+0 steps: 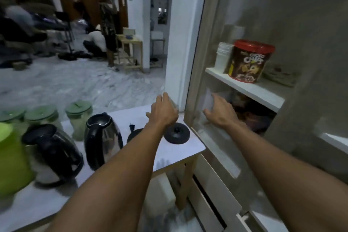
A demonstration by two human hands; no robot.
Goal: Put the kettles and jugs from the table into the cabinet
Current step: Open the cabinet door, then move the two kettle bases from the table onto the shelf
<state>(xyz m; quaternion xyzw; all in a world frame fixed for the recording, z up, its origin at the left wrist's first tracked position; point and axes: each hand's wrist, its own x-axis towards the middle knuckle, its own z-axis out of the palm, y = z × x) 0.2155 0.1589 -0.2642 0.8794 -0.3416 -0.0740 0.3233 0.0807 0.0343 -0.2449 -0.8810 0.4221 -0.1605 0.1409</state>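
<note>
While both hands [163, 113] [219, 113] reach spread and empty at the cabinet [244, 88], kettles [102, 137] wait; next needs a grasp.

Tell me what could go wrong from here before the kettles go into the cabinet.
The lower shelf by the right hand already looks crowded, so a kettle may not fit. The left hand reaches over the black kettle base near the table corner; a careless sweep could knock it off.
</note>
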